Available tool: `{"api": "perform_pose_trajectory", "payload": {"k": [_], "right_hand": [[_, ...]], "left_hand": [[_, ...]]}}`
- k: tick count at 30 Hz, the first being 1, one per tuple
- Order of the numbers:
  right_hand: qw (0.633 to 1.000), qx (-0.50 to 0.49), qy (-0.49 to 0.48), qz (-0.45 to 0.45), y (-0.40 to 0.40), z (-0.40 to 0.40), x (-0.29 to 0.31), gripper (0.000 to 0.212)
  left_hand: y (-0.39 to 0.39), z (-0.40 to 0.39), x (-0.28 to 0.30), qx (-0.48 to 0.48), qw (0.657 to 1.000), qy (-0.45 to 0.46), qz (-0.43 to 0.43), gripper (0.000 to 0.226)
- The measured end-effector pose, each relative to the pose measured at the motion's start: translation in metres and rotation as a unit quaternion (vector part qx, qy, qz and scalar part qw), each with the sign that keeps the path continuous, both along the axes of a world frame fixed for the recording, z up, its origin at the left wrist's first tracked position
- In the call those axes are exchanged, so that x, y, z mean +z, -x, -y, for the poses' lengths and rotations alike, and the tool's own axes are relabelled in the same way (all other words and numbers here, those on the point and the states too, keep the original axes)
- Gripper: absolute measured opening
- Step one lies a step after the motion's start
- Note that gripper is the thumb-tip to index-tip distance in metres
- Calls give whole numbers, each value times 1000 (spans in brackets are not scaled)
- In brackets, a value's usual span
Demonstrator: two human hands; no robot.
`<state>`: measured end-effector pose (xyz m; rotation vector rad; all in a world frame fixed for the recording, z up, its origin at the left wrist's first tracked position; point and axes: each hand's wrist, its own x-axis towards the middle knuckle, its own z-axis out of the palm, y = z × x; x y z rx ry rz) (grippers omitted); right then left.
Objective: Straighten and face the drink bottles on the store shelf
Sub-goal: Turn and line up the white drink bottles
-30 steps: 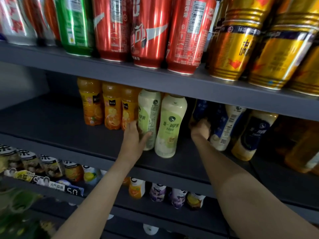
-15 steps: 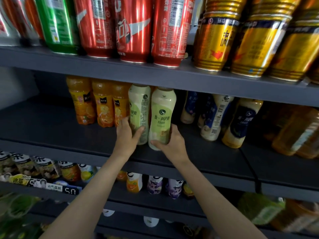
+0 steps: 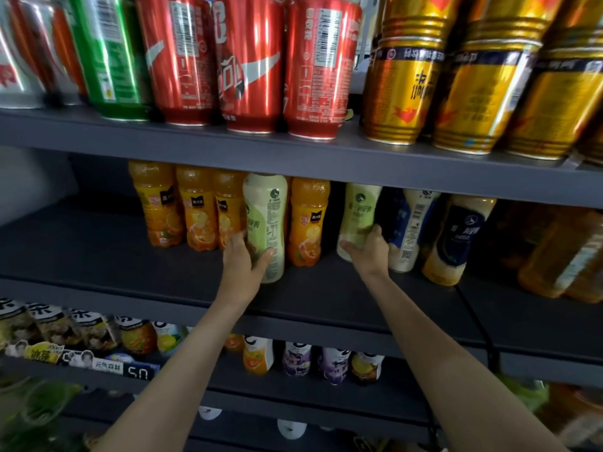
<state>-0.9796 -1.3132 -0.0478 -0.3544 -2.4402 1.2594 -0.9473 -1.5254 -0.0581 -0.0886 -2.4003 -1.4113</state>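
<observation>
On the middle shelf (image 3: 98, 256) of a store rack, the left hand (image 3: 239, 265) wraps around one pale green bottle (image 3: 266, 223) and the right hand (image 3: 370, 249) grips a second pale green bottle (image 3: 357, 216), likely to turn their labels forward and group them. Four orange juice bottles (image 3: 156, 203) share the row, one of them standing between the two green ones, and three blue-labelled bottles (image 3: 456, 236) lean at the right. Above stand three red cans (image 3: 251, 60) and one green can (image 3: 107, 53) beside at least three gold cans (image 3: 401, 79).
</observation>
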Motion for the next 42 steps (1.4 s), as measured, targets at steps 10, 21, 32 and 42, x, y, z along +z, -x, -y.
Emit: {"api": "perform_pose_trajectory", "payload": {"k": [10, 21, 32, 42], "right_hand": [[998, -27, -43, -38, -12, -5, 0, 60], [992, -56, -63, -95, -35, -56, 11, 77], [993, -63, -32, -91, -12, -71, 6, 69], [995, -77, -34, -62, -19, -60, 12, 70]], "left_hand": [[-13, -5, 10, -49, 998, -27, 23, 53], [-9, -90, 16, -118, 992, 37, 18, 47], [17, -129, 17, -94, 995, -7, 27, 50], [21, -135, 6, -87, 996, 24, -3, 50]]}}
